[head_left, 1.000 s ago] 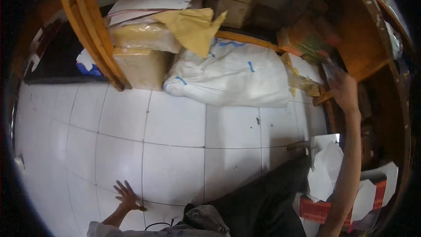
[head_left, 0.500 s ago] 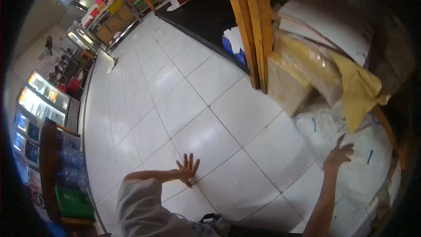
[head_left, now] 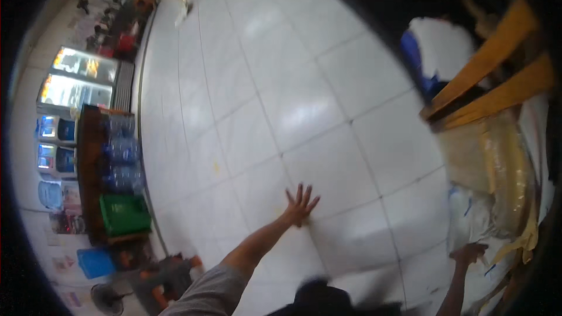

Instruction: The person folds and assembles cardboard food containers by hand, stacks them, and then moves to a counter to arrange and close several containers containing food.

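My left hand (head_left: 300,206) is held out over the white tiled floor (head_left: 328,164) with its fingers spread and nothing in it. Farther right, my right hand (head_left: 470,251) lies against or just above a white translucent plastic bag (head_left: 468,210), its fingers stretched out. Whether it presses on the bag cannot be made out. Behind the bag stand cardboard pieces (head_left: 465,152) wrapped in clear film. A strip of torn yellowish paper (head_left: 524,246) hangs beside my right hand.
Slanted wooden legs (head_left: 497,58) rise at the right, next to a blue and white package (head_left: 439,50). Along the left wall are a green crate (head_left: 124,215), large water bottles (head_left: 124,149) and lit display fridges (head_left: 79,85). A grey and orange object (head_left: 167,284) sits at lower left.
My view has swung, so the wooden legs and wrapped cardboard appear farther right. My left arm reaches farther forward, hand still spread. My right hand remains by the plastic bag.
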A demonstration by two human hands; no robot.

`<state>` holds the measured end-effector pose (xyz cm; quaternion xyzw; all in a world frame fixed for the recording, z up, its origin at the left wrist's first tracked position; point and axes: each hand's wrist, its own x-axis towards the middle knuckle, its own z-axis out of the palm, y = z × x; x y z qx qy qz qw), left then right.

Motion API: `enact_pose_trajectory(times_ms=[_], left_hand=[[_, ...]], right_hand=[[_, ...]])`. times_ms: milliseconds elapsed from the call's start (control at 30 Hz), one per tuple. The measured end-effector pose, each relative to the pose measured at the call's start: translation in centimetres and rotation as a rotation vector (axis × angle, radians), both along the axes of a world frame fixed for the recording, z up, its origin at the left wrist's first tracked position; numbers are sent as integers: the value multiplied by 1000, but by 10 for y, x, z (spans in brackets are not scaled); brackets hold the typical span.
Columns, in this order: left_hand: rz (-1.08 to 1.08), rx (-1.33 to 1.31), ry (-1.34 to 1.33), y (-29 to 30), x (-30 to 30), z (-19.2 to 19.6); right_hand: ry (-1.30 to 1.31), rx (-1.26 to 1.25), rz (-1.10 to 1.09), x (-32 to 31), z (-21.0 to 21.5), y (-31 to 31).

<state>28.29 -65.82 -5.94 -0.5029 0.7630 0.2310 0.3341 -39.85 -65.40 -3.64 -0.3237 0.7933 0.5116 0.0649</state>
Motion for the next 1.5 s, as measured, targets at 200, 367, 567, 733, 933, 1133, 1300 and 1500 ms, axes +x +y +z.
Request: enact_pose_trajectory(times_ms=[200,367,567,733,933,1133,1300,1500], left_hand=[[35,-226,33,-14,-14,-10],[646,261,135,6,-42,89],[1076,335,385,-71,79,354],[1466,423,453,-91,174,507],[2197,546,657,-138,220,629],[2450,133,718,-163,232,713],[2500,130,641,-268,277,718],[2401,39,541,-384,350,689]], right_hand=[[-607,-75,-122,-80,21,22],[-766,-151,152,72,160,-84],[-1117,-368,151,325,351,-321],[-1305,-395,97,454,455,-461],[-1384,-286,112,553,506,-572],[-1387,-166,575,616,521,-647],[-1526,-576,792,820,551,-963],[-1936,-638,76,1099,629,-1111]])
